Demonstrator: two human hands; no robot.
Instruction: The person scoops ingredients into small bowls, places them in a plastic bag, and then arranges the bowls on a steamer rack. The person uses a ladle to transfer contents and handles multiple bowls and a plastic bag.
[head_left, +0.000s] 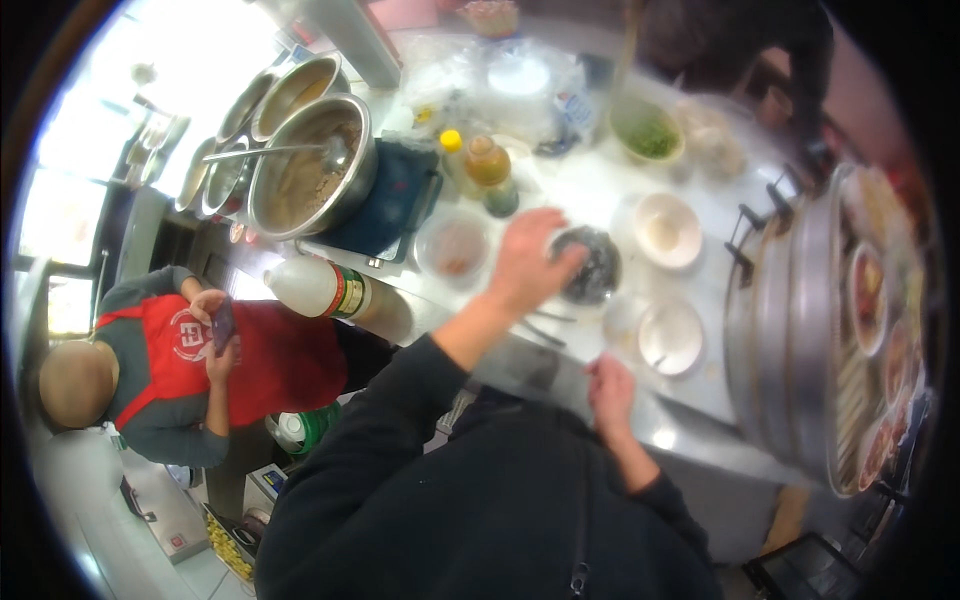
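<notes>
Over the left rim of a dark bowl (592, 274) hovers my left hand (525, 259), its thumb and forefinger apart and nothing visible between them. The bowl's contents are too blurred to name. By the counter's front edge my right hand (611, 390) has its fingers curled, with no object seen in it. Just beyond it stands a white bowl (671, 337) with a small dark mark inside. Another white bowl (669, 231) sits farther back. Left of my left hand is a clear plastic tub (451, 244) of reddish-brown contents. Chopsticks (544, 330) lie below that hand.
A steel pot (311, 169) with a ladle stands on a dark cooktop (394, 202). Large steel steamers (784, 322) rise at the right. Bottles (487, 165) and a green-filled bowl (646, 131) stand behind. A person in a red apron (262, 360) holds a phone at the left.
</notes>
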